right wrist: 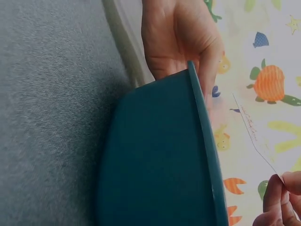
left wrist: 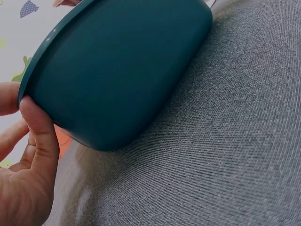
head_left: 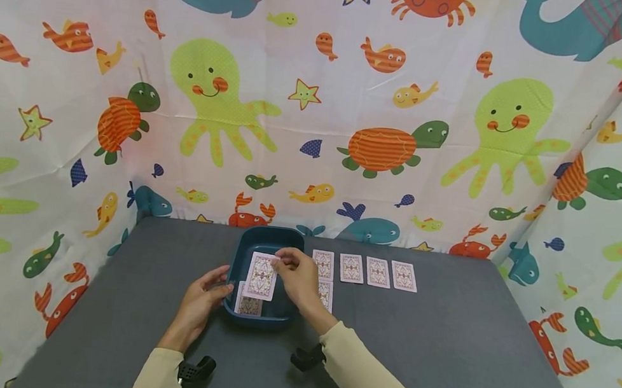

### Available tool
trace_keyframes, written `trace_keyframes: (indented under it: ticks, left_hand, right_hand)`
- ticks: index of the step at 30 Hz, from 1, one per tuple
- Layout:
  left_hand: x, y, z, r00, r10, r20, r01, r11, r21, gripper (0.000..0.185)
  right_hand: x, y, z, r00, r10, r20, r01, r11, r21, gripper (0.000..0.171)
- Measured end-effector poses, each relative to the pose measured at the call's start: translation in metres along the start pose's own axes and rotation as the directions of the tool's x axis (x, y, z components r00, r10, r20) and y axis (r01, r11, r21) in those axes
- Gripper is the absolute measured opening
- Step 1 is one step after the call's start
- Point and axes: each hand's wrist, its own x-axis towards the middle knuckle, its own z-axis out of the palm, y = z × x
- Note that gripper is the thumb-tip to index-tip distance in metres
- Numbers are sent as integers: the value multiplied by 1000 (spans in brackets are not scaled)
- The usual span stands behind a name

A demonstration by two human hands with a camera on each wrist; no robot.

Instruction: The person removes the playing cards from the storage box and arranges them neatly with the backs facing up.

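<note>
Left hand: gripping the rim of a dark teal, rounded rectangular bin
Right hand: pinching a white-bordered, ornately patterned playing card above the bin
Grey fabric-covered counter: supporting the bin
Similar cards inside: lying near the bin's near left corner
Four-card row: lying right of the bin
Partly hidden card: lying just nearer than the row's leftmost

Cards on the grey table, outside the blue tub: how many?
5: a far row of four, from left, first card, second card, third card, fourth card; then a fifth card nearer than the first, partly behind the right hand. More may be hidden.
</note>
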Motion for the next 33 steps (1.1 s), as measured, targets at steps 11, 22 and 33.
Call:
trace_keyframes:
  ticks: [11,22,33]
  left_hand:
    - [-1,1,0,1000,-2,1,2,1000,8,51]
    - [-2,1,0,1000,-5,-1,5,1000,0,52]
    - [0,0,-1,1000,-2,4,2,1000,-5,51]
  right_hand:
    - [-15,1,-19,1000,4,-27,-4,1000,11,10]
    - [-24,18,-37,999,1,-48,2,999,54,9]
    - [-33,35,-67,995,32,-90,-27,998,54,10]
